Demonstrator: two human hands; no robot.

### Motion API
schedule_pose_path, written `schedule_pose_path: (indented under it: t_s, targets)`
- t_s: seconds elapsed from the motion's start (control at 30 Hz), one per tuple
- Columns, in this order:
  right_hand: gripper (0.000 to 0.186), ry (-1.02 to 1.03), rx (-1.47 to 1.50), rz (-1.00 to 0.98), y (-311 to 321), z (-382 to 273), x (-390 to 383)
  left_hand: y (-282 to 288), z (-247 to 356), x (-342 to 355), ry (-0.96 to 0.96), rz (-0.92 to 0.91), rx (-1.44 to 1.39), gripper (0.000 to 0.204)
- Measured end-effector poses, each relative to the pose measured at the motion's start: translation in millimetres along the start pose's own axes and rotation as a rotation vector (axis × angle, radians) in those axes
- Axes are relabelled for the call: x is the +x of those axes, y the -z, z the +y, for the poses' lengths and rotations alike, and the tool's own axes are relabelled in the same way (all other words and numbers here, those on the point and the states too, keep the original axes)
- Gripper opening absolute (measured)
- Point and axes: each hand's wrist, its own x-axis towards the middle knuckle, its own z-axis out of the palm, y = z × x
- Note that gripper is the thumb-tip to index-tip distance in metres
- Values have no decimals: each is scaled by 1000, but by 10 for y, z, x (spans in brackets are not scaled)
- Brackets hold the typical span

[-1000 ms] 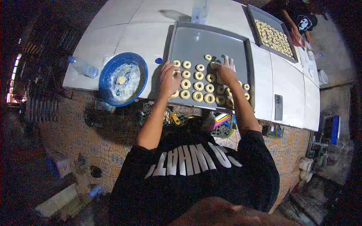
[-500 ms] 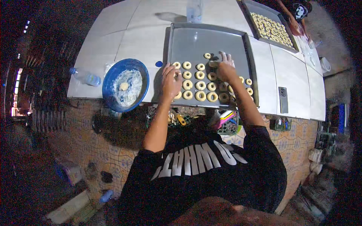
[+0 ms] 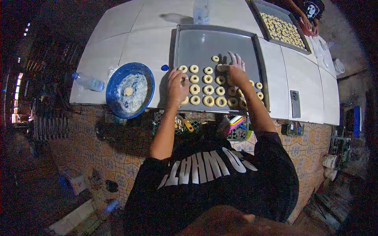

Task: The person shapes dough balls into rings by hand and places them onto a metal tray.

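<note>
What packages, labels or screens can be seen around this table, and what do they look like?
Phone: flat on the white table right of the near tray, dark slim rectangle, screen off.
Plastic bottle: lying at the table's left edge, clear, blue cap.
Second bottle: upright at the far edge, clear.

A round blue bowl (image 3: 130,90) dusted with flour sits on the white counter (image 3: 130,35). A clear plastic bottle (image 3: 88,82) lies just beside it. A dark phone (image 3: 294,104) lies further right.

Probably a bakery: dough-ring trays (image 3: 220,43), tiled counter (image 3: 130,27).
</note>
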Motion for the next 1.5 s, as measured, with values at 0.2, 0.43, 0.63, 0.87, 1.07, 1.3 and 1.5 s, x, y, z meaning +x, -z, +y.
schedule_pose_path:
  t_s: [0.2,0.43,0.63,0.87,1.07,1.3,1.5]
  targets:
    - [40,-31,46,2,141,-21,-9,-2,-31,-11,11,5,11,12]
    - [55,-27,120,75,-57,60,14,65,37,-6,51,-36,10,12]
    - [52,-23,-101,44,-140,-84,100,66,90,32,40,14,-89,11]
    - [35,-52,-101,138,-125,-361,145,9,-74,10,25,20,-75,10]
    - [39,1,-73,-4,27,-363,124,-32,-192,-80,49,76,-98,12]
    - [36,51,-294,254,-630,266,186,-78,-8,23,14,9,-41,10]
    - [25,-21,-32,69,-161,-127,177,-25,-120,-38,47,49,-65,12]
